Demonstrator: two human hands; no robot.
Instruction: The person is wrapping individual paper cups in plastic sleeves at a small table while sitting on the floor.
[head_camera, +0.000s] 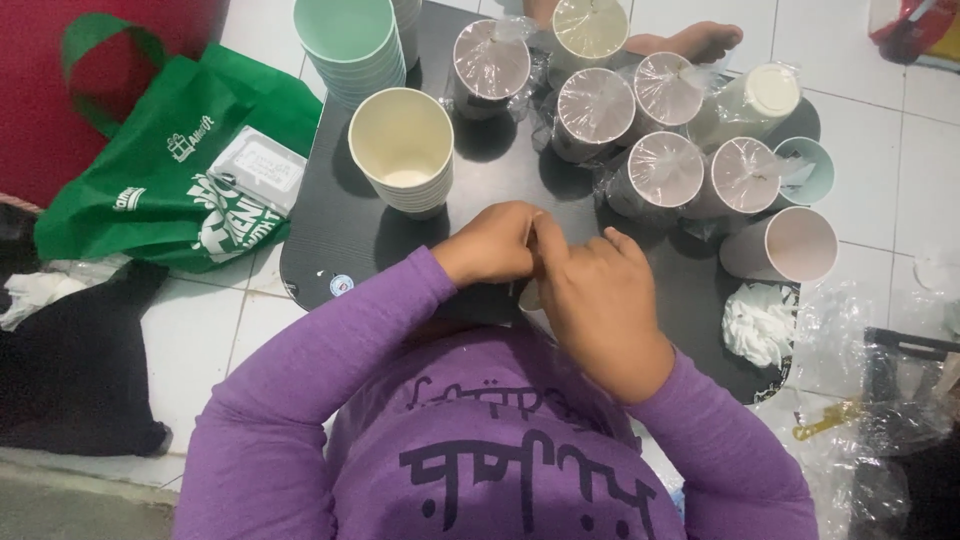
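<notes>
**Hands pinched together over a crowded black tray**

Nearest the camera is a purple long-sleeved shirt (500, 450) with dark print, filling the near edge of the view. Just beyond it the two hands meet over the near part of a black tray (340, 225) that lies on a white tiled floor (890, 150). The left hand (492, 243) and the right hand (598, 300) touch at the fingertips, fingers curled in and pinched close around something small and pale at their meeting point; what it is I cannot tell, since the fingers hide nearly all of it.

To the right, near the tray's edge, lies crumpled white plastic (760, 322). Farther on stands a stack of cream paper cups (402, 145), just beyond the left hand. Right of it, a cluster of plastic-wrapped cups (655, 165) stands packed rim to rim, with an open pink cup (790, 245) at the right edge. Farthest, a stack of mint-green cups (350, 45) rises at the tray's far left. A green shopping bag (170, 170) lies on the floor to the left.

The risks, as I judge them: the small pinched thing could slip and drop among the cups; a forward elbow or wrist could topple the tall cream stack; the tight cluster leaves little room, so one nudged cup may knock its neighbours.
</notes>
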